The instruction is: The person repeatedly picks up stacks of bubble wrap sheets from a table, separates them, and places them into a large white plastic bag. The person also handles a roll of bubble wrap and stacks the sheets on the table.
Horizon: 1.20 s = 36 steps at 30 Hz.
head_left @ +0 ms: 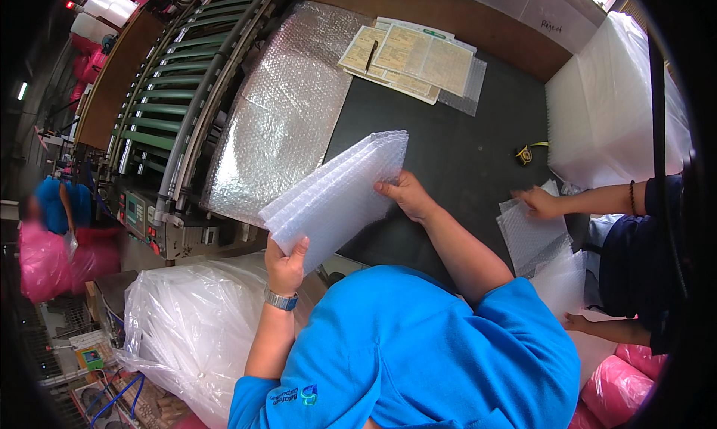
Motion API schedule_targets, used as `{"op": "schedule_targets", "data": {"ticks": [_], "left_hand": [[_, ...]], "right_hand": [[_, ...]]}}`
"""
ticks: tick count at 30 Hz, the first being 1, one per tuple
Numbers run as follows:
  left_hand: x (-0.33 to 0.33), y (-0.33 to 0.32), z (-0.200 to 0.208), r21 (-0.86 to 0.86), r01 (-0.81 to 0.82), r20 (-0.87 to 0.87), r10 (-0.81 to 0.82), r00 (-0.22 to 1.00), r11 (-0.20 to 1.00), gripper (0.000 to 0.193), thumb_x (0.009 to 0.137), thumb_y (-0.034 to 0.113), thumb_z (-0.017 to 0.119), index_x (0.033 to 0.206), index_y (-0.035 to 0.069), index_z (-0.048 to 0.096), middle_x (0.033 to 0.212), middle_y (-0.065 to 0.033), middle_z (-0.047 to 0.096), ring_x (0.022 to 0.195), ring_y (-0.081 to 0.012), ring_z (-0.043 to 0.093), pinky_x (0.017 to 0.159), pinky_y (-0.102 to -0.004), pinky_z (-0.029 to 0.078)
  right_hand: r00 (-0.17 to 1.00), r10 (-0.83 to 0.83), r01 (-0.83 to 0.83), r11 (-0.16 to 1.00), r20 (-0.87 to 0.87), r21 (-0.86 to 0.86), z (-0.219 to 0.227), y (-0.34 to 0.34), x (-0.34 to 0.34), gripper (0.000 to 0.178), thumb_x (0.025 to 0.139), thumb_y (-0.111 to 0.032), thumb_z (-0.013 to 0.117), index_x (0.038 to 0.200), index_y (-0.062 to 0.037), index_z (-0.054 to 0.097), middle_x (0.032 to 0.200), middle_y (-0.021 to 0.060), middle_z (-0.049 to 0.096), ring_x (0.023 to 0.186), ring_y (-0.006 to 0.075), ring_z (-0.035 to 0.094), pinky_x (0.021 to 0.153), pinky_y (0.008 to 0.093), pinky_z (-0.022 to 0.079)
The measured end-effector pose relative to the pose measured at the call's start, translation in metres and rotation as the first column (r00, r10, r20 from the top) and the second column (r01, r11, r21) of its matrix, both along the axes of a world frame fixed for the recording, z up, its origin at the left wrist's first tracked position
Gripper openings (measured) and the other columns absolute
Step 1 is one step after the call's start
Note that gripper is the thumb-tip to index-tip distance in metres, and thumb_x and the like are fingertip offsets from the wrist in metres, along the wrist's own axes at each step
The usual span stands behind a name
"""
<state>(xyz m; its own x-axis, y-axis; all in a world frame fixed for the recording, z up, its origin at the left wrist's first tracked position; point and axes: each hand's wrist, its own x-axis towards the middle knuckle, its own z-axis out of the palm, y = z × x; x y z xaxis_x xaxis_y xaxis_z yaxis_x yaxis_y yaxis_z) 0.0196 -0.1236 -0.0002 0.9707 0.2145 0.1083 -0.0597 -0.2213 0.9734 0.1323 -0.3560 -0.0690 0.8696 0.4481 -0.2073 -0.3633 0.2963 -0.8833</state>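
Both my hands hold one stack of clear bubble-wrap bags (336, 194) tilted above the dark table (455, 160). My left hand (286, 265), with a watch on the wrist, grips the stack's near lower corner. My right hand (403, 194) pinches its right edge. A wide sheet of bubble wrap (280, 115) lies flat on the table just beyond the stack, coming off a green roller machine (172, 93).
Paper forms (414, 59) with a pen lie at the table's far side. A yellow tape measure (524, 155) sits near a tall white stack of bags (605, 108). A co-worker's hand (536, 202) presses bubble bags at right. A big clear plastic sack (187, 324) stands at lower left.
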Motion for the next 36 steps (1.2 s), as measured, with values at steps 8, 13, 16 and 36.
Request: {"op": "schedule_targets", "data": {"ticks": [8,13,16,36], "left_hand": [[-0.004,0.001,0.002,0.125,0.036,0.074,-0.046,0.996,0.992,0.033,0.077,0.008,0.061,0.105,0.0,0.048,0.096,-0.0104,0.056,0.084,-0.0155,0.054,0.072,-0.0269,0.043],[-0.005,0.0,0.002,0.125,0.032,0.127,-0.048,0.991,0.992,0.031,0.076,0.008,0.062,0.103,0.0,0.048,0.093,-0.0113,0.056,0.082,-0.0174,0.055,0.071,-0.0267,0.043],[-0.007,0.002,-0.001,0.139,0.024,0.126,-0.042,0.991,0.99,0.029,0.075,0.006,0.062,0.1,0.001,0.049,0.089,-0.0112,0.056,0.079,-0.0192,0.055,0.069,-0.0269,0.042],[0.001,-0.003,0.015,0.388,0.075,0.171,-0.152,0.973,0.918,0.032,0.065,-0.001,0.06,0.096,0.003,0.05,0.089,-0.0118,0.054,0.078,-0.0264,0.053,0.069,-0.033,0.042]], "right_hand": [[1.0,-0.03,0.03,0.999,0.003,0.018,-0.003,0.002,-0.003,0.035,0.076,-0.019,0.063,0.105,-0.0048,0.052,0.102,0.004,0.055,0.097,0.0147,0.048,0.088,0.0294,0.034],[0.999,-0.037,0.037,0.999,-0.007,0.029,-0.008,0.004,-0.003,0.034,0.076,-0.019,0.064,0.105,-0.0056,0.052,0.102,0.0037,0.055,0.096,0.0149,0.049,0.088,0.03,0.034],[0.999,-0.046,0.047,0.997,-0.025,0.055,-0.008,0.005,-0.003,0.034,0.075,-0.018,0.064,0.105,-0.0059,0.053,0.102,0.0034,0.056,0.097,0.015,0.049,0.088,0.03,0.034],[0.998,-0.048,0.05,0.997,-0.034,0.064,-0.021,0.006,-0.004,0.033,0.077,-0.018,0.062,0.106,-0.0052,0.052,0.104,0.0042,0.055,0.101,0.0159,0.047,0.091,0.0307,0.032]]}}
